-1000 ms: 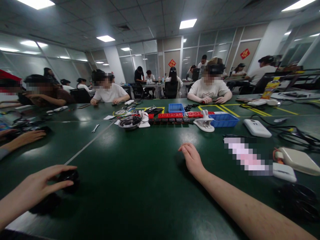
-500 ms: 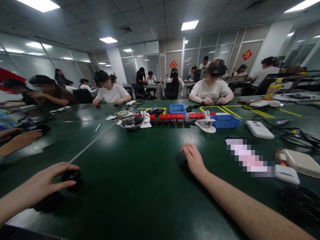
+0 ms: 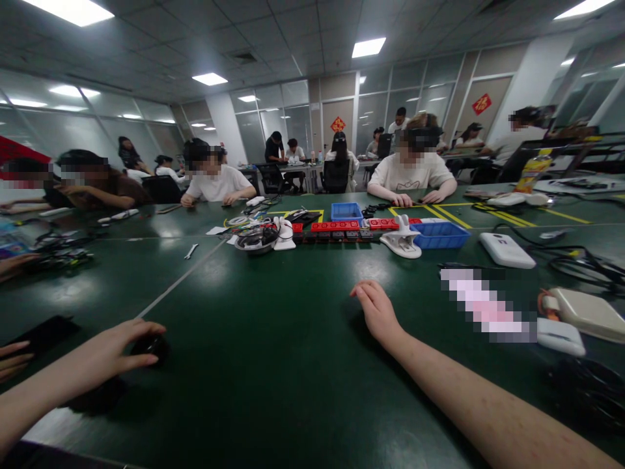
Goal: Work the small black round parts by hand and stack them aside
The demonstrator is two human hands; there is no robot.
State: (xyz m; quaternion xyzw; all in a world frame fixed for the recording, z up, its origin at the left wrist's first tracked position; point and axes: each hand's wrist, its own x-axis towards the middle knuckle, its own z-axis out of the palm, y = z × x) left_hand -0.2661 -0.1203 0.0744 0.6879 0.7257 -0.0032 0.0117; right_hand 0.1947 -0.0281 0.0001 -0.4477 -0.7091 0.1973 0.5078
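On the green tabletop [image 3: 273, 365], the left hand [image 3: 113, 352] holds a black object [image 3: 157, 346]; the right hand [image 3: 377, 311] rests, its fingers together, grip hidden.

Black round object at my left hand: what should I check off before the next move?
1. Left hand at the black round object: ok, thumb and fingers are around it.
2. Grip firm: cannot tell, too dark there.
3. Right hand apart from other items: ok, on the green table.
4. Co-worker's hand well away from the left forearm: not ok, close beside it.
5. Wrench apart from both hands: ok.
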